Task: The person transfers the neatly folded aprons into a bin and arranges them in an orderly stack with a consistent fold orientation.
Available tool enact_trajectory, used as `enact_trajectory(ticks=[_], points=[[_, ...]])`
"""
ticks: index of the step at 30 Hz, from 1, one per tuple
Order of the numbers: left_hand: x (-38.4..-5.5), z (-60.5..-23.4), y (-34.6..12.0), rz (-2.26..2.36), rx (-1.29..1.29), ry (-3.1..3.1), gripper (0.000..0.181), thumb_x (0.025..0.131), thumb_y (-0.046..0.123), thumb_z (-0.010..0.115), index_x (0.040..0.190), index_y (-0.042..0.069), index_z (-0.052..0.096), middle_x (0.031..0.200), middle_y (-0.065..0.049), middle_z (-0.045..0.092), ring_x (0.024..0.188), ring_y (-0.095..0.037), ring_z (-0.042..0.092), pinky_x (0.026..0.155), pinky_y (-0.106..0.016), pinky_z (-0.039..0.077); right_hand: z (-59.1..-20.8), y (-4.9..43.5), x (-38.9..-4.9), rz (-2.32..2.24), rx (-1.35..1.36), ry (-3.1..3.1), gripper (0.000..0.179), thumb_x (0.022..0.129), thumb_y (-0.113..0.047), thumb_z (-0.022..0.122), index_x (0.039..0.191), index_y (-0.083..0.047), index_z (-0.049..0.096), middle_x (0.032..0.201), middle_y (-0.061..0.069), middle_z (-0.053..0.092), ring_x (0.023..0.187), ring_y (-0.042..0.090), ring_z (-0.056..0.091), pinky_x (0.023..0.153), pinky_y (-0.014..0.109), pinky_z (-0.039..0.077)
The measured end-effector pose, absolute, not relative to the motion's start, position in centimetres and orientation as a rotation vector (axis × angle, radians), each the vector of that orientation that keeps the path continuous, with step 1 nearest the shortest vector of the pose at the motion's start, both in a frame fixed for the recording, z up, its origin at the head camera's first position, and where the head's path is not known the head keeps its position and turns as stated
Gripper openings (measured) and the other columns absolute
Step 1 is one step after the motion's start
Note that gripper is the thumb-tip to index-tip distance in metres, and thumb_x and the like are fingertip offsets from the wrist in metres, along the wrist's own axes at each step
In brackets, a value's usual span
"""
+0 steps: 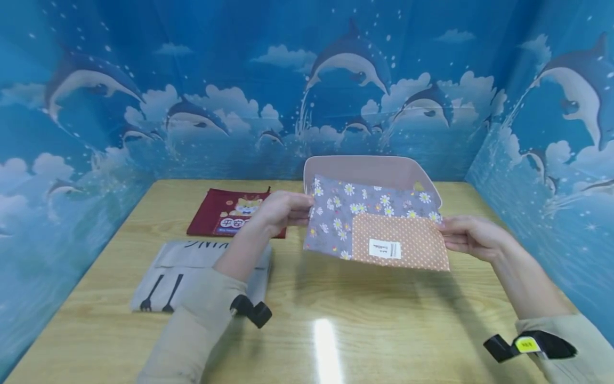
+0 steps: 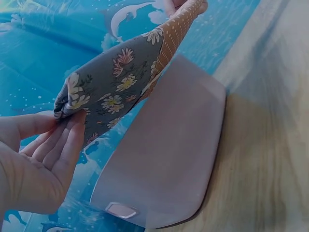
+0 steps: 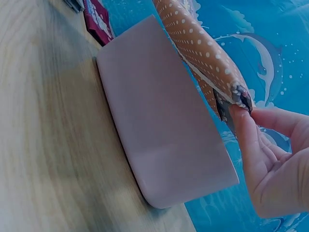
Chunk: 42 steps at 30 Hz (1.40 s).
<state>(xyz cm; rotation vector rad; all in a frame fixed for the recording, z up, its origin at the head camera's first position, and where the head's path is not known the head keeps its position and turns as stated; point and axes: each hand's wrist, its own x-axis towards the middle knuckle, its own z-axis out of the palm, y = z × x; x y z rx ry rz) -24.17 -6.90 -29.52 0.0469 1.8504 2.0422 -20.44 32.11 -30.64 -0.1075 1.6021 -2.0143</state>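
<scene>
A flat, folded daisy-print cloth (image 1: 331,213), grey with a brown polka-dot panel (image 1: 408,245) and a white label, is held up between both hands. My left hand (image 1: 285,210) pinches its left edge between thumb and fingers. At the opposite edge my right hand (image 1: 472,237) pinches the polka-dot side. In the right wrist view the cloth's folded layers (image 3: 241,99) show at the right fingertips. Behind and below the cloth stands a pale pink bin (image 2: 164,145), its inside hidden in the wrist views.
Left of the bin, a dark red cloth bag (image 1: 206,213) with a cartoon animal lies on the wooden table (image 1: 374,320). Nearer sits a folded light grey cloth (image 1: 158,272) with cutlery prints, partly behind the left arm. Blue dolphin curtains (image 1: 268,48) enclose the back and sides.
</scene>
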Motion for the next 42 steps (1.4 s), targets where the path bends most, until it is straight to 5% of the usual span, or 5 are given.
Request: enact_trajectory(ticks=[15,42], points=[[-26.4,-28.7,-6.0,2.088,-0.045,1.827,0.027,0.088,0.004,0.060,0.114,-0.004,0.061,0.101,-0.015,0.067,0.078,-0.019,0.067,0.074,-0.032,0.055,-28.3,31.9,-22.3,-2.066,0.159,1.719,0.029,0.095,-0.002,0.045,0.082,-0.008,0.071,0.079,0.008,0.070,0.073,0.016,0.069,0.070,0.025,0.055],[-29.4,-27.2,-4.8,2.018,-0.157,1.950,0.028,0.085,0.002,0.063,0.112,-0.005,0.061,0.079,-0.011,0.065,0.064,-0.017,0.064,0.067,-0.029,0.056,-26.3,31.3,-26.6,-1.977,0.372,1.837,0.022,0.091,-0.007,0.056,0.076,-0.015,0.070,0.073,0.004,0.069,0.067,0.012,0.067,0.068,0.022,0.055]])
